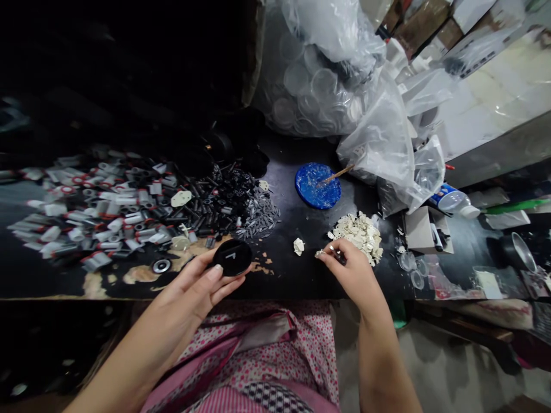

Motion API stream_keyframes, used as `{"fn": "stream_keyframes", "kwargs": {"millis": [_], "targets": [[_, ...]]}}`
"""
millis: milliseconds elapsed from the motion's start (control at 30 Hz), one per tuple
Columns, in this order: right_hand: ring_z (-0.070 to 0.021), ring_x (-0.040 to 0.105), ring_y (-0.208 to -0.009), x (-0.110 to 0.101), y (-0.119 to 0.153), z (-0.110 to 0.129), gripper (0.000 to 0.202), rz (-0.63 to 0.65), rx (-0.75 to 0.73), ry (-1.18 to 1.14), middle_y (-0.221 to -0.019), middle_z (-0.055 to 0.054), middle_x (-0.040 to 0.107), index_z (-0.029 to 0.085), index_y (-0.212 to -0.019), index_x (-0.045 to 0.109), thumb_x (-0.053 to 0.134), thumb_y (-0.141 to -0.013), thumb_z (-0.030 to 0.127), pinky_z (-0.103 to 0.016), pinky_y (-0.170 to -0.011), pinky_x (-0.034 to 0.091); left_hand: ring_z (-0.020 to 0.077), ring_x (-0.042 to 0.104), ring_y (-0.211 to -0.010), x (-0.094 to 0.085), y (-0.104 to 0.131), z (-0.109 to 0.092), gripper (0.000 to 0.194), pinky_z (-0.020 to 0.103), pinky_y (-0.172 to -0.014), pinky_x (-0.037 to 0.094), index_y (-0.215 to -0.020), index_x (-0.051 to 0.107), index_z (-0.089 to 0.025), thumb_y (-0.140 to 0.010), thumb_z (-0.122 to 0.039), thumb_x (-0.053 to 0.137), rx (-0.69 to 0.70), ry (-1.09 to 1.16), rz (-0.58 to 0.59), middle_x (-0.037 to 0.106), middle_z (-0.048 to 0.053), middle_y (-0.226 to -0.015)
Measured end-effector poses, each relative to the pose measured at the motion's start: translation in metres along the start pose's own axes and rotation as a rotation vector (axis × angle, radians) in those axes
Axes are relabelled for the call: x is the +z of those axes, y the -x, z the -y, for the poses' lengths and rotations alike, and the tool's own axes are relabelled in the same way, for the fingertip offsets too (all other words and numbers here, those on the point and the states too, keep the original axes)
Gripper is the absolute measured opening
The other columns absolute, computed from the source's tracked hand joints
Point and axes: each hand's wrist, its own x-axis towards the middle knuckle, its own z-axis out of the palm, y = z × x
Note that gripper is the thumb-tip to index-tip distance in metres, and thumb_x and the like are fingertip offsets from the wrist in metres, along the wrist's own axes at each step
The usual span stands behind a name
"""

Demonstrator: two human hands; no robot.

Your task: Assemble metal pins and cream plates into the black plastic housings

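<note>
My left hand holds a round black part with a small light mark inside it, thumb and fingers around its rim. My right hand is closed, with a small pale piece pinched at its fingertips; something dark and shiny also shows within the fingers. Just beyond that hand lies a pile of cream-coloured flat pieces. Between the hands, a small cream clump rests on the black table.
A blue round lid with a thin stick stands mid-table. Grey cylinders with red rings, black springs and small grey pieces spread leftward. Bags of clear discs sit behind; an open white box is at right.
</note>
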Motion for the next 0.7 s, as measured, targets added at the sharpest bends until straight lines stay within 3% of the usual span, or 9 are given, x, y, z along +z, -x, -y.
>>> {"fn": "stream_keyframes", "kwargs": {"millis": [200, 367, 533, 700], "targets": [[-0.0159, 0.063, -0.082, 0.027, 0.001, 0.033, 0.006, 0.042, -0.150, -0.270, -0.088, -0.001, 0.068, 0.022, -0.090, 0.069, 0.064, -0.091, 0.024, -0.029, -0.077, 0.048, 0.0308, 0.071, -0.110, 0.008, 0.006, -0.004, 0.038, 0.040, -0.095, 0.057, -0.120, 0.070, -0.022, -0.085, -0.037, 0.075, -0.029, 0.070, -0.015, 0.076, 0.010, -0.121], [-0.0173, 0.064, -0.093, 0.055, 0.003, 0.062, 0.015, 0.111, -0.443, -0.406, -0.095, -0.002, 0.067, 0.024, -0.096, 0.069, 0.058, -0.093, 0.015, -0.034, -0.086, 0.051, 0.0291, 0.072, -0.108, 0.017, 0.015, -0.010, 0.022, 0.044, -0.096, 0.057, -0.107, 0.072, -0.022, -0.089, -0.034, 0.071, -0.139, 0.285, 0.040, 0.077, 0.010, -0.117], [-0.0194, 0.064, -0.095, 0.064, 0.002, 0.070, 0.015, 0.140, -0.477, -0.294, -0.102, -0.004, 0.065, 0.025, -0.103, 0.069, 0.063, -0.090, 0.018, -0.038, -0.087, 0.052, 0.0231, 0.074, -0.103, 0.017, 0.016, -0.015, 0.013, 0.037, -0.095, 0.058, -0.097, 0.072, -0.020, -0.089, -0.031, 0.072, -0.094, 0.357, -0.010, 0.079, 0.009, -0.112], [-0.0184, 0.063, -0.087, 0.065, 0.005, 0.072, 0.007, 0.031, -0.542, -0.128, -0.091, -0.003, 0.065, 0.022, -0.097, 0.070, 0.064, -0.095, 0.024, -0.036, -0.080, 0.049, 0.0244, 0.074, -0.101, 0.017, 0.014, -0.014, 0.018, 0.038, -0.095, 0.059, -0.097, 0.070, -0.019, -0.085, -0.031, 0.076, -0.120, 0.340, -0.069, 0.079, 0.010, -0.110]]}}
